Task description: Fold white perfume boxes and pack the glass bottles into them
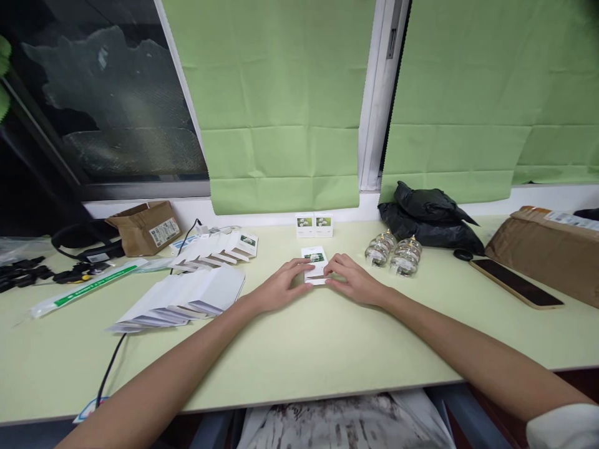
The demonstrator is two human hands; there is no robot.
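Note:
A small white carton with a green flower picture lies on the pale green table, a little past its middle. My left hand grips its left side with bent fingers. My right hand pinches its right side. Two finished small boxes with the same picture stand upright against the wall behind it. Left of my hands lie a fan of flat white carton blanks and a second row of flat printed blanks.
Several small glass jars stand right of my hands, with a black plastic bag behind them. A phone and a brown parcel lie at the right. A cardboard box, black headphones and a cable are at the left.

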